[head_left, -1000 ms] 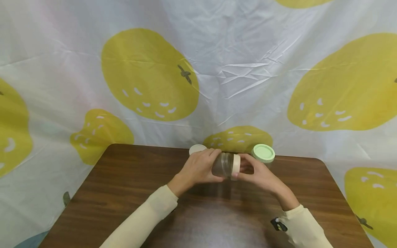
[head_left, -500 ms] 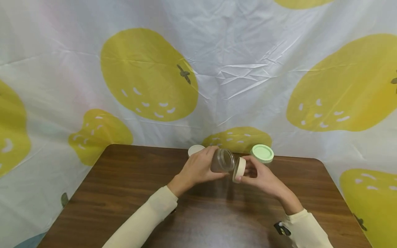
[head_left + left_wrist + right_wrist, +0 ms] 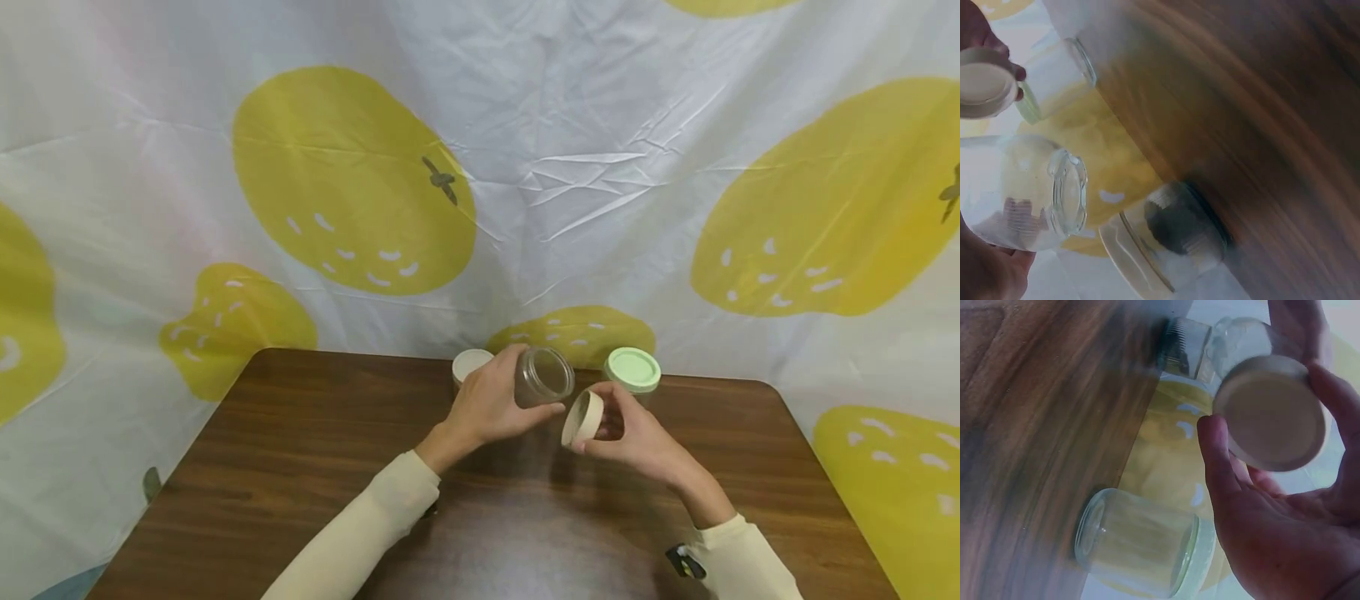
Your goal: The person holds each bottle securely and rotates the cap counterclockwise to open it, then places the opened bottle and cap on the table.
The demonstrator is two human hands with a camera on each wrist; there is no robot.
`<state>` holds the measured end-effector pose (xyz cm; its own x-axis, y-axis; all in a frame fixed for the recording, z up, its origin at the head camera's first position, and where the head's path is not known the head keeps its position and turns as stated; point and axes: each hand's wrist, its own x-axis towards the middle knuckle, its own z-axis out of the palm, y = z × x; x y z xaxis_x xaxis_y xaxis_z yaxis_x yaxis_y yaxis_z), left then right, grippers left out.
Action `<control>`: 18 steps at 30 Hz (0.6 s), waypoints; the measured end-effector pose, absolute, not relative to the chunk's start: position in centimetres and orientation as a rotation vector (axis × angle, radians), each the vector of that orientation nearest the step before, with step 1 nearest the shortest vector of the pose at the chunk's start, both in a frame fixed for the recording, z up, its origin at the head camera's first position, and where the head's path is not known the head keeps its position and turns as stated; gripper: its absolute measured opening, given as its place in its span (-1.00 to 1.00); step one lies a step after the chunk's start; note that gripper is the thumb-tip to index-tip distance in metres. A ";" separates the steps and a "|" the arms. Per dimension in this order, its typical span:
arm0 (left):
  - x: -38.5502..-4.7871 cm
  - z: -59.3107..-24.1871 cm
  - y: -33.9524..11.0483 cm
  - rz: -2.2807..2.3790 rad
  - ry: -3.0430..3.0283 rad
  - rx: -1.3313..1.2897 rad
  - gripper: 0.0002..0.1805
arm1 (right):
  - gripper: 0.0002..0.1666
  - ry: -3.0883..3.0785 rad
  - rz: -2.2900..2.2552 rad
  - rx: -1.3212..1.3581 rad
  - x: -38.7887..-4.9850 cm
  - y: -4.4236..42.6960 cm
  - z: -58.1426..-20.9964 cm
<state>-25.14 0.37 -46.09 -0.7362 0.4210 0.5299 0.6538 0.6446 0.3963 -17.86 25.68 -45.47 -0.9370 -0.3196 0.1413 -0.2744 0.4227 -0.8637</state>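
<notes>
Glass jar (image 3: 544, 379) left of the green-lidded jar (image 3: 633, 369) has the left grip (image 3: 491, 398) wrapped round its body, presumably keeping its mouth free; to that jar's front left, the right grip (image 3: 628, 433) pinches a cream lid (image 3: 581, 419) by its rim.

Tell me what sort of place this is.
Probably an indoor tabletop workspace, though what lies beyond it is out of view. The signs are the wood-grain table, the creased fruit-printed sheet hanging behind it, and the open jar in the person's left hand.
</notes>
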 end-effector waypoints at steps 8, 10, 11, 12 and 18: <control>-25.0 -45.9 1.9 -1.168 -2.481 -0.688 -0.07 | -0.03 2.733 -1.399 -0.602 -17.6 25.4 -46.5; -25.0 -46.0 2.3 -1.244 -2.487 -0.640 -0.07 | -0.05 2.757 -1.369 -0.588 -17.4 25.1 -46.7; -25.0 -46.0 2.6 -1.280 -2.485 -0.617 -0.08 | -0.07 2.759 -1.361 -0.583 -17.4 24.9 -46.9; -25.1 -46.0 2.8 -1.310 -2.481 -0.599 -0.08 | -0.08 2.759 -1.356 -0.579 -17.3 24.7 -47.0; -25.7 -46.0 3.9 -1.426 -2.509 -0.452 -0.11 | -0.11 2.804 -1.327 -0.527 -17.3 23.9 -47.7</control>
<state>-25.69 3.92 -46.00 -0.9284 0.1561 0.3372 0.3696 0.4817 0.7946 -17.28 23.86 -47.68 -0.9439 -0.2965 0.1454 -0.3004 0.5883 -0.7508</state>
